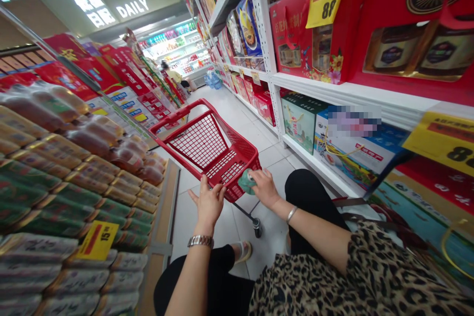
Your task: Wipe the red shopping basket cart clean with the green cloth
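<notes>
A red plastic shopping cart (242, 144) with a grid basket stands in the aisle in front of my knees. My right hand (264, 187) is closed around a small green cloth-like piece (246, 181) and holds it against or just before the cart's near right corner. What exactly the green piece is cannot be made out. At the cart's near edge, my left hand (209, 202) has its fingers spread and nothing in it; whether the fingertips touch the rim is unclear.
To the left, stacked packs of cans (74, 197) carry a yellow price tag (98, 240). White shelves (370, 91) with red gift boxes (348, 34) rise on the right. A cart wheel (256, 227) rests on the tiles. Farther back, a person (176, 76) is beside the displays.
</notes>
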The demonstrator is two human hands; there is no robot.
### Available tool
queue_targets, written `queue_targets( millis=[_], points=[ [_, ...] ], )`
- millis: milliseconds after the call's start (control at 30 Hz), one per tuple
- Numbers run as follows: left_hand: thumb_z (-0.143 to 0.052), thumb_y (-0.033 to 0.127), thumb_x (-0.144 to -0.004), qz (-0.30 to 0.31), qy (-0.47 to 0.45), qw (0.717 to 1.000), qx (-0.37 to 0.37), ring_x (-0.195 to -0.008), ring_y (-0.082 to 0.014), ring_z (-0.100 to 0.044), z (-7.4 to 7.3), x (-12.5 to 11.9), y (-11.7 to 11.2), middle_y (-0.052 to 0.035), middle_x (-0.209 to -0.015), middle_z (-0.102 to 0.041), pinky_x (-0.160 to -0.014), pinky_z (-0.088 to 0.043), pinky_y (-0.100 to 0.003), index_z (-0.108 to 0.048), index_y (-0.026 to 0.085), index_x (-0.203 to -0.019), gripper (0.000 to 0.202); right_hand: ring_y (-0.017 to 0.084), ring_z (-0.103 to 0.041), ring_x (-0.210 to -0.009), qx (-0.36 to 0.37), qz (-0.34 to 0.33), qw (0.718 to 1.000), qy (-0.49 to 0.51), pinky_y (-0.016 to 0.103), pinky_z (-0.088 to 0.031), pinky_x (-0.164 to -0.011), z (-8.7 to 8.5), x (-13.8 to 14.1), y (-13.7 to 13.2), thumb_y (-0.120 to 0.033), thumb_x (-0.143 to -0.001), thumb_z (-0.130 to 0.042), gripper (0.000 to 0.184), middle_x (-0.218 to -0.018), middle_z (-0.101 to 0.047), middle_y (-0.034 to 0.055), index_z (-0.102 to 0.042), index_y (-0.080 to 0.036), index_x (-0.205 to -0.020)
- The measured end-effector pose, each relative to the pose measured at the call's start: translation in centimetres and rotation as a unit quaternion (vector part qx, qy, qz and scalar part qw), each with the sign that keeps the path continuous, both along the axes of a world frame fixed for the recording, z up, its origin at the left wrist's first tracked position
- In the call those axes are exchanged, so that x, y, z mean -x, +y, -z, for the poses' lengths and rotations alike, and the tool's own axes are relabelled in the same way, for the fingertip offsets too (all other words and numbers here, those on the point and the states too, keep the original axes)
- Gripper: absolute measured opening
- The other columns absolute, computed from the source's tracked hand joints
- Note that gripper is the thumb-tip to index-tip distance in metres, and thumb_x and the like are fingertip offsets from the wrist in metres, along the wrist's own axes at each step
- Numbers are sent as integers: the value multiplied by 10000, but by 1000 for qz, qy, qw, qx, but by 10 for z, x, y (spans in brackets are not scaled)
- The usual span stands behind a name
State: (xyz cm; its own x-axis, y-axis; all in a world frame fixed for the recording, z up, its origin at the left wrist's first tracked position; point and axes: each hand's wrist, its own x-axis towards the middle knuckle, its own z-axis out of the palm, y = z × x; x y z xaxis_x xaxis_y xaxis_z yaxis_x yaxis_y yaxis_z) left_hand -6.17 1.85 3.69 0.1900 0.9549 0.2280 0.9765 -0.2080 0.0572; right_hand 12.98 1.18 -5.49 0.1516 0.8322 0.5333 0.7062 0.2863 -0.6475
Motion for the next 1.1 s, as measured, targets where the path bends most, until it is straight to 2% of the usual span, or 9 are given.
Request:
queue_targets(
  millis=[133,300,433,533,600,700,833,900,1100],
  points=[
    [-509,362,-972,2,1,1000,-4,-1497,-360,-357,2,1,-2,-195,-1595,-414,-1170,-103,-752,-771,227,-1043,303,246,-645,-970,131,145,973,122,416,-420,-922,4,-33,19,-234,-814,-717,287,-1003,-750,44,-688,-254,-1099],
    [-519,350,-970,-11,1,1000,7,-1512,-362,-327,0,-5,-4,-178,-1611,-394,-1182,-116,-737,-775,235,-1045,291,266,-592,-928,154,261,943,139,385,-358,-868,0,-54,36,-387,-786,-764,264,-817,-708,33,-696,-253,-1002],
    [-516,344,-974,-13,0,1000,12,-1523,-364,-302,-1,-8,-4,-184,-1618,-376,-1172,-104,-752,-773,239,-1056,290,243,-614,-891,164,239,944,157,356,-381,-835,2,-37,37,-336,-786,-733,248,-870,-704,40,-659,-229,-997],
    [-518,341,-973,-13,-3,1000,13,-1524,-356,-303,-1,-9,-4,-191,-1614,-380,-1167,-112,-754,-773,240,-1054,286,222,-628,-864,108,199,948,223,315,-418,-776,8,-19,33,-292,-734,-728,261,-933,-709,43,-631,-231,-969],
    [-525,335,-969,-12,-9,1000,11,-1520,-356,-313,-1,-8,-4,-179,-1614,-386,-1171,-129,-747,-775,243,-1044,277,219,-629,-808,80,208,925,308,304,-436,-729,14,-18,30,-316,-683,-746,279,-877,-705,24,-611,-241,-916],
    [-528,331,-963,-6,-16,1000,2,-1509,-365,-334,1,-7,-4,-164,-1614,-393,-1177,-134,-741,-779,241,-1026,274,228,-629,-769,67,264,875,399,315,-455,-710,22,-38,26,-351,-644,-746,314,-818,-693,17,-568,-246,-881],
    [-527,337,-960,-1,-27,1000,-10,-1510,-361,-332,5,-7,-3,-162,-1618,-387,-1187,-139,-726,-779,238,-1014,276,257,-640,-907,39,317,839,441,359,-478,-811,27,-76,27,-344,-645,-710,375,-959,-695,70,-518,-239,-949],
    [-523,337,-961,-1,-37,999,-11,-1513,-359,-326,6,-8,-2,-163,-1623,-375,-1187,-145,-725,-777,237,-1023,279,255,-637,-951,23,315,825,468,370,-486,-854,28,-82,30,-347,-631,-718,419,-993,-687,71,-500,-238,-972],
    [-515,346,-965,0,-36,999,-7,-1514,-359,-325,6,-10,-2,-159,-1623,-375,-1177,-122,-744,-775,242,-1013,284,182,-666,-856,2,186,794,579,330,-550,-794,30,-33,40,-390,-616,-738,460,-924,-679,4,-467,-248,-959]
  ],
)
